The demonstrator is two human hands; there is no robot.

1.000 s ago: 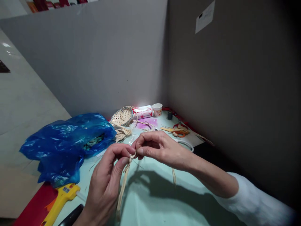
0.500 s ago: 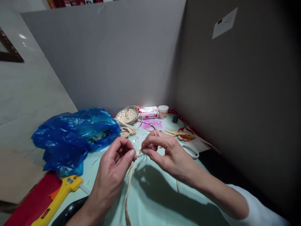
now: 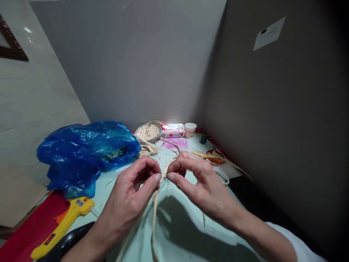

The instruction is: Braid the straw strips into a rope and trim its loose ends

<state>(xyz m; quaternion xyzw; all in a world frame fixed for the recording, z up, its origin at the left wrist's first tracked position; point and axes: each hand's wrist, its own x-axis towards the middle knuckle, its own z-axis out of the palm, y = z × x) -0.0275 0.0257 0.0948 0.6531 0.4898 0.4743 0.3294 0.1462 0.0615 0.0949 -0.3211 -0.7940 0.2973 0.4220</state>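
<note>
A pale straw strand (image 3: 153,229) runs between my two hands above the pale green table and hangs down toward me. My left hand (image 3: 136,194) pinches it between thumb and forefinger. Close beside it, my right hand (image 3: 200,182) is closed in a pinch at the same spot on the strand, its fingertips nearly touching the left ones. Past my fingers, a twisted straw cord (image 3: 172,143) extends toward the back of the table. The exact crossing of the strands is partly hidden by my fingertips.
A blue plastic bag (image 3: 81,153) and a yellow glue gun (image 3: 64,225) lie at left. Toward the back are a small woven basket (image 3: 149,131), a tissue pack (image 3: 173,130), a paper cup (image 3: 190,130) and a dark spool (image 3: 203,138). Orange-handled scissors (image 3: 216,159) lie at right. Grey panels enclose the table.
Both hands have stayed pinched close together and shifted slightly. The hanging strand's lower end has swung right. The whole view has tilted down a little.
</note>
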